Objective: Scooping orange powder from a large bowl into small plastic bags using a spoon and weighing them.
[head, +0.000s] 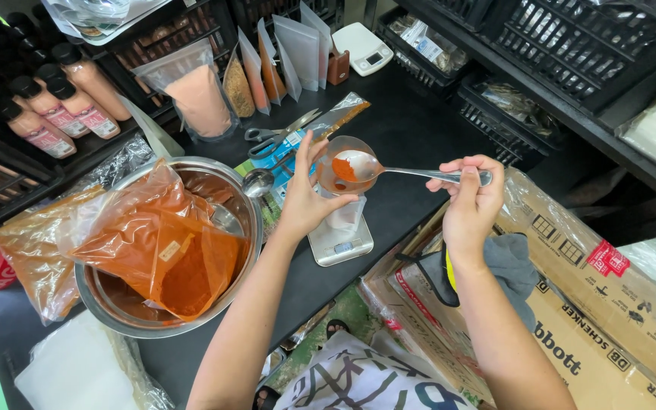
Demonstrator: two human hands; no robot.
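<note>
- My right hand [471, 199] is closed around the far end of a metal spoon [389, 170], the fingers wrapped on the handle, and the bowl of the spoon carries a small heap of red-orange powder [345, 169].
- My left hand [305, 196] is half open; its thumb and fingers hold the mouth of a small clear pouch [341, 199] that stands on a small digital scale [339, 241] on the black table [411, 129].
- The spoon bowl hangs just over the open mouth of the pouch.
- I judge the powder is light and loose and will spill with any tilt, so the spoon must stay level, held by the handle end.
- The pouch looks thin and soft; it is best pinched at the rim.
- To the left, a steel bowl [246, 212] holds a big plastic bag of the same powder [162, 254].
</note>
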